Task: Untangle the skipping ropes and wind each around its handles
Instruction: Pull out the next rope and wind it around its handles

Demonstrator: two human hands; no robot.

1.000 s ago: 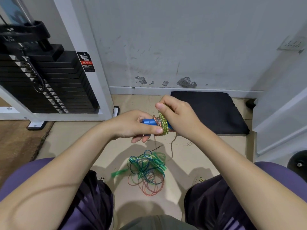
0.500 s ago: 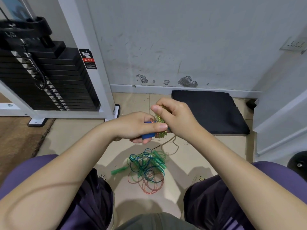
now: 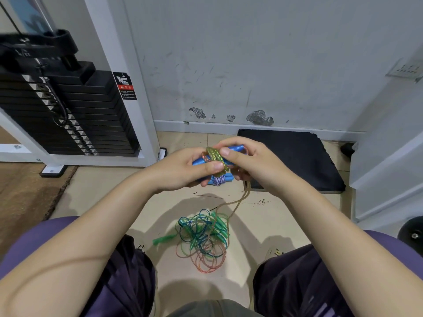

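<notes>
Both hands rose w/ handles since 0.5 s ago. L hand (image 3: pixel 183 170) gripped blue handles (image 3: pixel 235 149); R hand (image 3: pixel 254 163) pinched yellow-green rope coil (image 3: pixel 215 156). Tangled ropes (image 3: pixel 202 236) lay on floor.

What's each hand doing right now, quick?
Left hand: fingers curled round the blue handles, thumb on the rope.
Right hand: fingers pinching the rope wound on the handles.

Both forearms reach forward and converge ahead of the knees. The left hand (image 3: pixel 183 170) is curled, thumb extended toward the right. The right hand (image 3: pixel 251 163) meets it, fingers bent and thumb pressing inward, both clasping the same bundle.
</notes>
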